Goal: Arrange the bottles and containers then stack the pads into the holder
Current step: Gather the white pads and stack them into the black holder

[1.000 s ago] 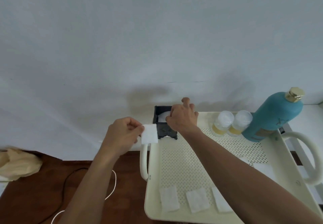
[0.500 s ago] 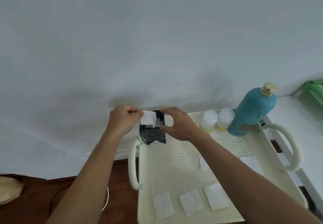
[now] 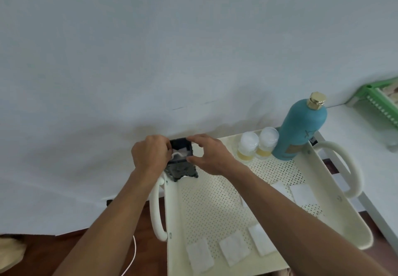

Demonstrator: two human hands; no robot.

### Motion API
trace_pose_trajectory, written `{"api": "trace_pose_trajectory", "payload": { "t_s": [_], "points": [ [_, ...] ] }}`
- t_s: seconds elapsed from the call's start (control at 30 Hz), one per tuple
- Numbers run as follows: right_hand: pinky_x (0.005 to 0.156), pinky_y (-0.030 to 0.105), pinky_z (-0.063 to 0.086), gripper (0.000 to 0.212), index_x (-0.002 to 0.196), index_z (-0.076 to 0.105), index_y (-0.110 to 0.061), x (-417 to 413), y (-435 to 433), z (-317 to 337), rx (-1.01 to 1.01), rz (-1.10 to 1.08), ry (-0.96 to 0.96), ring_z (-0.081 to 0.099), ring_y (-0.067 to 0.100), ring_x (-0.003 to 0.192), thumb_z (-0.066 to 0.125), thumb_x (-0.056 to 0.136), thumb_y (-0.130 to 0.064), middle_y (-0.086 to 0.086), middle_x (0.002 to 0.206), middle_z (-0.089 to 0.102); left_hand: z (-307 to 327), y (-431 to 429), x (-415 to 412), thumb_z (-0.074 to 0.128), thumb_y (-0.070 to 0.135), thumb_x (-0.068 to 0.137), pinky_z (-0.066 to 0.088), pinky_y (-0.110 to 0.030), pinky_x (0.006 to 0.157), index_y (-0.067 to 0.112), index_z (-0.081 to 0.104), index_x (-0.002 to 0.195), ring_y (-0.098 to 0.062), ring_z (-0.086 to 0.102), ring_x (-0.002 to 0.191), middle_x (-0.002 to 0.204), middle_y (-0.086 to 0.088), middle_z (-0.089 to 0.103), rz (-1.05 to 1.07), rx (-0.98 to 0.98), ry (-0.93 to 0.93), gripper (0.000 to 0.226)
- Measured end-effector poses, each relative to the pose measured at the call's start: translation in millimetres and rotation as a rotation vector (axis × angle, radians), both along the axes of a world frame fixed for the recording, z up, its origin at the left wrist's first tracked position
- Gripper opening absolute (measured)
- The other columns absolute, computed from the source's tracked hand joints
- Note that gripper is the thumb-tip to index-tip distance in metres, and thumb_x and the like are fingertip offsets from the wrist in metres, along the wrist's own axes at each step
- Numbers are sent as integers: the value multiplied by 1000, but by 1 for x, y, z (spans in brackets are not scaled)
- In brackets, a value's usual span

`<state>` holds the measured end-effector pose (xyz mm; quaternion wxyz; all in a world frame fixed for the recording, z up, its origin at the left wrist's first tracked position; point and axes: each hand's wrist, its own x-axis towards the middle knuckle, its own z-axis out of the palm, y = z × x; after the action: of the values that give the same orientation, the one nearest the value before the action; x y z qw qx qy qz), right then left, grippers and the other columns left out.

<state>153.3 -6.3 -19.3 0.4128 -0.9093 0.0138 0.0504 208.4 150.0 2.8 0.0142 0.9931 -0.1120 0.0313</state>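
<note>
Three pads (image 3: 233, 247) lie in a row at the near edge of the tray (image 3: 353, 231), with others farther right. At the far left corner the left hand (image 3: 150, 154) pinches a pad (image 3: 180, 152) into the open top of the black holder (image 3: 182, 159), while the right hand (image 3: 207, 154), half open, grips the holder's right side with thumb and forefinger. Along the far edge stand two jars (image 3: 257, 144) side by side, touching, and just right of them the teal bottle (image 3: 301, 129).

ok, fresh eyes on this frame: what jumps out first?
Both hands meet at the small black square holder in the cream perforated tray's far left corner: the left hand presses a white square cotton pad into it while the right hand steadies it. The tall teal bottle with a gold cap stands at the far right corner, and loose pads line the near edge.
</note>
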Motion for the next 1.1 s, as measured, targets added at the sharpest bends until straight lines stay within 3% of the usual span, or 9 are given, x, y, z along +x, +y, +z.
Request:
{"api": "trace_pose_trajectory", "payload": {
  "t_s": [0.13,0.27,0.4,0.7,0.8,0.93,1.1],
  "points": [
    [94,27,37,59,135,43,-27,0,1,-1,-7,-2,0,49,17,118,64,81,-30,-3,139,47,4,-3,0,59,27,85,31,-28,54,22,72,87,-22,45,54,62,3,46,-54,158,17,14],
    [98,32,39,60,138,39,-26,-2,2,2,-22,-2,-4,48,20,120,63,82,-31,-2,141,45,14,5,-6,51,32,92,27,-25,47,24,73,89,-21,48,57,70,-1,59,-69,44,25,23],
    [102,37,41,61,139,36,-28,-12,-2,8,-4,-7,-25,47,21,124,62,84,-32,-1,143,43,30,15,-21,53,28,92,19,-19,43,24,73,92,-19,49,56,76,-2,69,-69,-88,-100,21],
    [100,35,42,54,134,45,-24,-58,-16,1,-18,12,-13,51,20,119,64,83,-28,-1,136,53,26,6,-92,56,27,91,46,-31,58,21,67,103,-29,65,74,88,-5,71,-86,-296,-102,18],
    [100,37,43,49,130,48,-24,-78,-20,-8,-68,36,25,53,20,117,64,84,-28,-1,135,54,7,0,-118,57,26,90,45,-30,61,18,66,104,-25,64,77,91,-4,71,-127,-285,-19,18],
    [92,34,47,42,122,55,-25,-108,-30,-25,-137,64,126,58,17,103,66,82,-30,-2,121,61,-29,-3,-148,56,26,90,51,-38,75,18,61,114,-26,64,91,105,-6,68,-134,-136,260,26],
    [86,32,47,35,116,59,-26,-137,-34,-43,-230,166,267,56,14,99,66,81,-32,-4,110,64,-61,-2,-166,58,24,86,44,-36,73,13,55,115,-30,59,97,110,-9,59,-129,111,544,32]
  ]
}}
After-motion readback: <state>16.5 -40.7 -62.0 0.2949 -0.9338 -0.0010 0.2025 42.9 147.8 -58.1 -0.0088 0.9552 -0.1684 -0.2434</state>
